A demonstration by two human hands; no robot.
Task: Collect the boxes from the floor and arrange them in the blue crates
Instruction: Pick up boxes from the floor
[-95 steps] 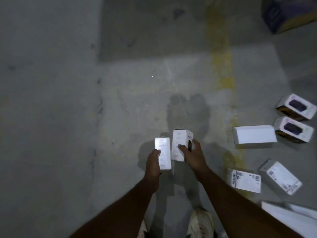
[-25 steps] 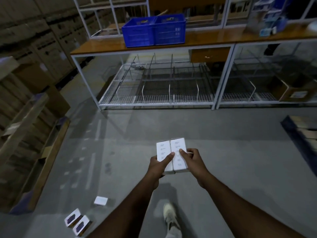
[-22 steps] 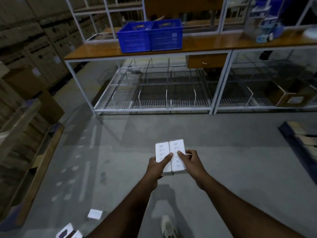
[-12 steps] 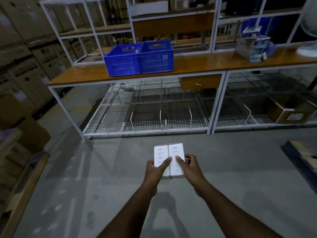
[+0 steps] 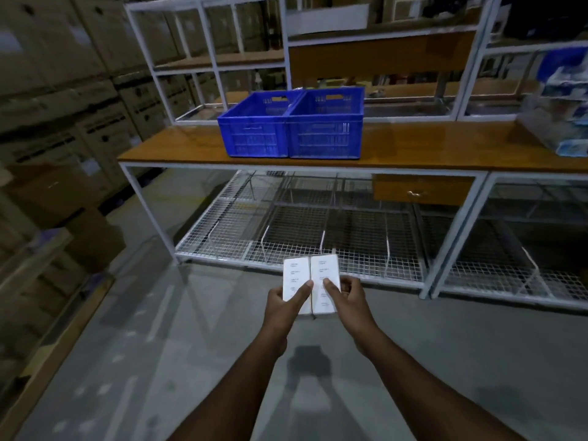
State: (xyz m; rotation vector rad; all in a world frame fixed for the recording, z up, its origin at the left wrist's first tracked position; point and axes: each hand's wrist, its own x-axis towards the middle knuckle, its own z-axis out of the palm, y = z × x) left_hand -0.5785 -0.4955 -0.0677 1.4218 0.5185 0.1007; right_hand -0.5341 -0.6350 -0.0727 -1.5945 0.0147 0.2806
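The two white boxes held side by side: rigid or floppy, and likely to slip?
The white boxes look rigid: flat faces, straight edges. Probably light, since the left hand and right hand each hold one under a thumb. Smooth faces, pressed together, might slide apart.

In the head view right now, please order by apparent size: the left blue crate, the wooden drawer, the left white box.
1. left blue crate
2. wooden drawer
3. left white box, though it is nearest the camera

The right blue crate looks alike to the left.
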